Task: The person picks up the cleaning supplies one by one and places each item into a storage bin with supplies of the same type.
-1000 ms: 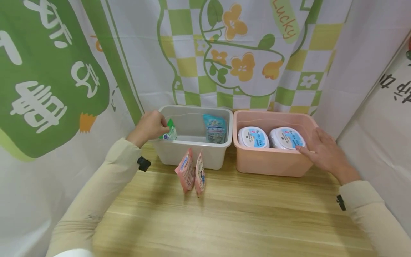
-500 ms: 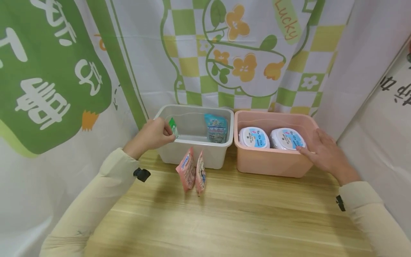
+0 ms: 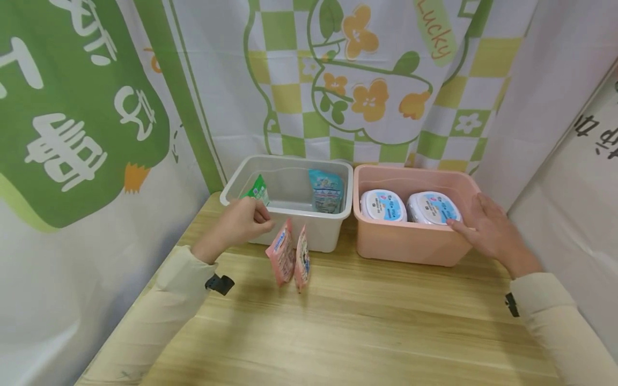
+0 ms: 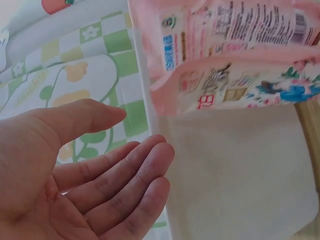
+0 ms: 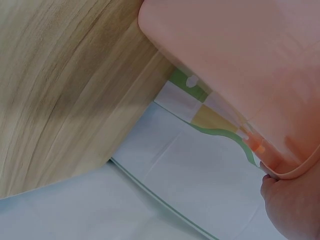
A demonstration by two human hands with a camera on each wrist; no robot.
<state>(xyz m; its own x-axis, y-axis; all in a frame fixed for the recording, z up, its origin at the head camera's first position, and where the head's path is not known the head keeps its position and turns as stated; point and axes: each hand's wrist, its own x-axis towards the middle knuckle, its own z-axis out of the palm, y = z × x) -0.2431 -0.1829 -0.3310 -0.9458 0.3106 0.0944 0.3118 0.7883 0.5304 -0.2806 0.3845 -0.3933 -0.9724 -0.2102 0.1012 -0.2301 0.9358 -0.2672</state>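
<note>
My left hand [image 3: 241, 222] hovers before the front left corner of the grey bin [image 3: 294, 230], just left of two pink packets [image 3: 285, 260] that stand upright in front of that bin. The left wrist view shows its fingers [image 4: 135, 180] loosely bent and thumb apart, holding nothing. Inside the grey bin, a green packet [image 3: 259, 190] leans at the left end and a blue pouch [image 3: 326, 192] stands at the right. My right hand [image 3: 494, 233] rests over the right front corner of the pink bin [image 3: 410, 244], thumb at the front rim by a white-lidded tub [image 3: 434, 208].
A second white-lidded tub [image 3: 383, 206] sits at the pink bin's left. Both bins stand side by side on the wooden table [image 3: 367, 321], against a patterned curtain [image 3: 376, 80]. More printed cloth [image 3: 87, 107] hangs on the left.
My left hand has moved from the grey bin's left end, where it was at the green packet, forward and down to outside its front wall. The right hand has stayed put.
</note>
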